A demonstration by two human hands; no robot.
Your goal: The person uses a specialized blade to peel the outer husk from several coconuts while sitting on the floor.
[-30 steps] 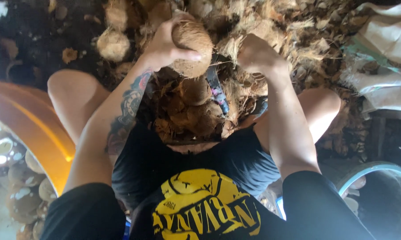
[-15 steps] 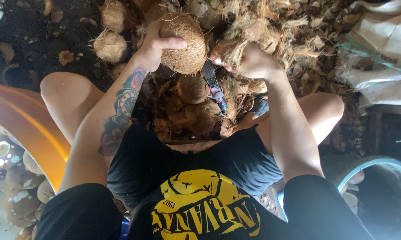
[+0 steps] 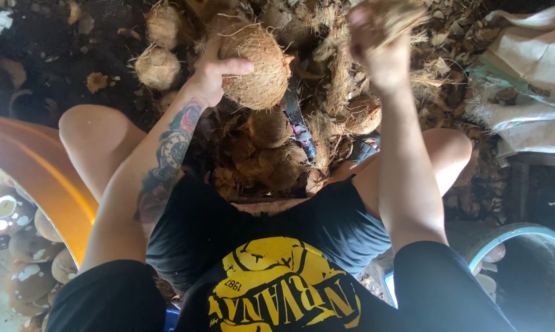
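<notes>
Your left hand (image 3: 213, 72) gripped a husked coconut (image 3: 257, 64) above the upright metal spike (image 3: 299, 120) set between your knees. Your right hand (image 3: 379, 46) was raised, clutching a strip of torn husk fibre (image 3: 397, 13). Loose husk pieces (image 3: 259, 154) lay heaped below; two more coconuts (image 3: 157, 66) sat left.

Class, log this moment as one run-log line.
left hand: holds coconut | right hand: raised, gripping husk strip | blade: upright between knees

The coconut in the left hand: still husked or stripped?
Mostly stripped. The coconut shows a round, fuzzy brown shell in the left hand; the right hand grips a torn husk piece.
</notes>
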